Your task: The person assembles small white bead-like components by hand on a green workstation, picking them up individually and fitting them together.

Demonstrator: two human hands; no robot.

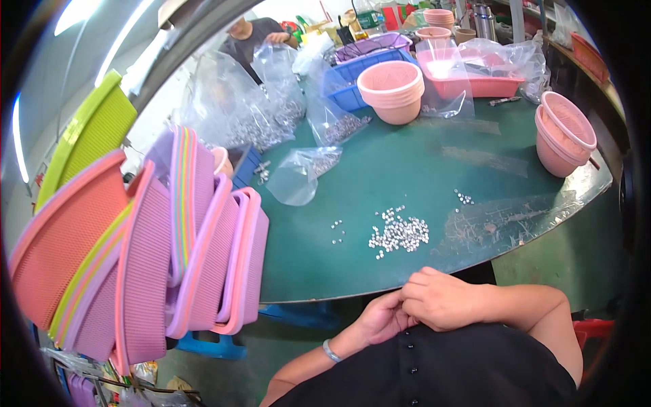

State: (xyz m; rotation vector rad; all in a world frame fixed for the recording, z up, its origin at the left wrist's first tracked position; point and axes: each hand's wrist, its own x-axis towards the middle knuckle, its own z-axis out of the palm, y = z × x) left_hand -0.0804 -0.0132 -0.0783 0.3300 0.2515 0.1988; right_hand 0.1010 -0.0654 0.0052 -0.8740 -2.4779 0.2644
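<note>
My left hand (384, 316) and my right hand (439, 298) are together at my front, just off the table's near edge. The right hand's curled fingers lie over the left hand's fingertips. Both hands look closed, and whatever they hold, if anything, is hidden between them. Beyond them on the green table (319, 264) lies a loose heap of small shiny metal pieces (400, 234). A smaller cluster of the same pieces (464, 197) sits to its right, and a few single pieces (337, 232) are scattered to its left.
Stacked pink, purple and green plastic baskets (203, 271) crowd the left side. Clear bags of metal parts (258, 122), a blue crate (352, 98), pink pots (391, 91) and a pink tray (478, 87) stand farther back. More pots (563, 136) are at right. Another person (254, 44) is behind the bags.
</note>
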